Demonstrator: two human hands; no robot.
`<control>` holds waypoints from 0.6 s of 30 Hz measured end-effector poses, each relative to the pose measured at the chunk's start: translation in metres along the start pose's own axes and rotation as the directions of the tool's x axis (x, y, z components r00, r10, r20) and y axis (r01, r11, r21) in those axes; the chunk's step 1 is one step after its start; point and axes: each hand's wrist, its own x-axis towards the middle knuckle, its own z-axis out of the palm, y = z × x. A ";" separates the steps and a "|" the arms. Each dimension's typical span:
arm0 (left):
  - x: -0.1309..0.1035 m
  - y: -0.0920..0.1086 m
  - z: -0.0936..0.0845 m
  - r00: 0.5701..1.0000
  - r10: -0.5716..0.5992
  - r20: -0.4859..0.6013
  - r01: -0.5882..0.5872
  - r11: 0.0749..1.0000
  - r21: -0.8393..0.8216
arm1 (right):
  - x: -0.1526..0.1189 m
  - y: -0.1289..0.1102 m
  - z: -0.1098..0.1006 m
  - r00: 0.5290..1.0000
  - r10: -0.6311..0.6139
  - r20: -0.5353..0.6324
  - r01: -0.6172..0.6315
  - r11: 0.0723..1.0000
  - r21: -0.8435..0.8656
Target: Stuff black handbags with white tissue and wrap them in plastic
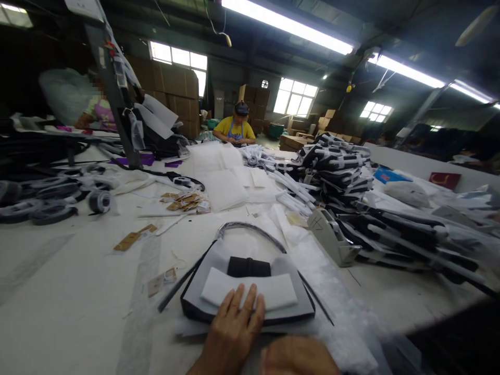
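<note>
A black handbag [308, 307] lies flat near the table's front edge, its face covered by thin pale wrapping and its curved handle [255, 227] pointing away from me. Across the bag rests a folded white foam sheet [273, 290], just below a dark flap [249, 267]. My left hand [236, 323] lies on the foam and the bag's lower part, fingers stretched out. Low in the view, right of it, my right hand [299, 357] is blurred by motion near the bag's lower edge; its fingers are not clear.
A tape dispenser [334, 237] stands right of the bag, beside stacked wrapped black bags [336, 166]. White foam sheets [221, 182] and brown tags [187, 201] lie behind. Rolled dark straps [99, 201] are at left. A person in yellow [235, 127] sits across the table.
</note>
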 end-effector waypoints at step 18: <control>0.000 0.000 0.030 1.000 -0.027 -0.006 0.027 0.998 0.053 | 0.186 0.164 0.014 0.492 0.846 0.205 -0.771 0.533 -0.348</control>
